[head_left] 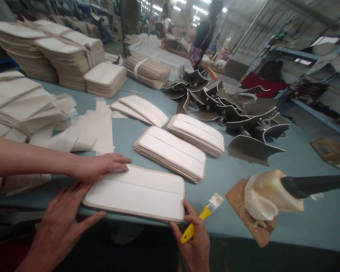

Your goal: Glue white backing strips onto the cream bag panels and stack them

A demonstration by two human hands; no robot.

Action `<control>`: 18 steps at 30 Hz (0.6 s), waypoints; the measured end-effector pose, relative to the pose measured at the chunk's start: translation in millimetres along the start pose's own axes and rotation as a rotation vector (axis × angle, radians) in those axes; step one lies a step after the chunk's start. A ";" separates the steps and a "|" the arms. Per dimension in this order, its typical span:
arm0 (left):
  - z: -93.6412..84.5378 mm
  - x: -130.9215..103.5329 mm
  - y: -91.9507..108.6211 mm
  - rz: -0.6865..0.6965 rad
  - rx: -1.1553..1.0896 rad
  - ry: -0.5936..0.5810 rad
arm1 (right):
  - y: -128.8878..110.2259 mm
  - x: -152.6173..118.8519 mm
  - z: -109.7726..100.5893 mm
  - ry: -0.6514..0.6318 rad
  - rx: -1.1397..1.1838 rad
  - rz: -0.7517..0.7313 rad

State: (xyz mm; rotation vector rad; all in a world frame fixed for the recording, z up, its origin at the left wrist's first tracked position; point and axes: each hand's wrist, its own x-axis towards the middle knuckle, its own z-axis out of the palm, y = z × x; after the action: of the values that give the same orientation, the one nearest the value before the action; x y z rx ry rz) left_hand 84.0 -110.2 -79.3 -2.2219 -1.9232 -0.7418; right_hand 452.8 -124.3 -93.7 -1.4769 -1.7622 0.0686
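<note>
A pale, round-cornered panel [147, 192] with a beige rim and a lengthwise line lies at the table's front edge. My left hand [62, 223] is at its left end, thumb spread apart, fingertips partly hidden beneath another person's forearm. That person's hand [102, 168] rests flat on the panel's upper left corner. In my right hand [197, 236] is a paintbrush [204, 217] with a yellow handle and white-coated bristles. The thumb and fingers of this hand also touch the panel's lower right corner.
Behind the panel sit two small stacks of lined panels [170, 151]. Taller bundles [68, 53] stand back left, near loose pale sheets [87, 128]. Dark curved pieces [249, 147] pile up back right. A coated container [272, 192] with a black handle stands on a brown board [262, 236].
</note>
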 end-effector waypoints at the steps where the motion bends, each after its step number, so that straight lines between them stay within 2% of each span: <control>1: -2.3 1.2 3.1 0.011 -0.004 0.003 | 0.8 -1.8 0.9 0.011 -0.008 -0.021; 7: -4.2 -2.2 5.4 0.052 0.018 0.007 | 9.8 -11.2 5.8 0.021 -0.019 -0.129; 14: -4.3 -2.2 10.7 0.030 0.059 0.066 | 40.9 -7.7 7.3 -0.038 -0.022 -0.260; 16: -4.2 1.5 16.5 0.000 0.073 0.115 | 43.5 -1.9 -0.3 -0.042 0.025 -0.246; 18: -3.6 5.0 22.1 -0.017 0.079 0.149 | 36.7 4.2 -13.2 -0.013 0.104 -0.153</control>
State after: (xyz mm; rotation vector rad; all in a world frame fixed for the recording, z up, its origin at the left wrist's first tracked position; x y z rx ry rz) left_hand 104.5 -111.3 -69.0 -2.0450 -1.8696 -0.7953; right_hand 490.0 -115.1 -101.6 -1.2671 -1.8485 0.0903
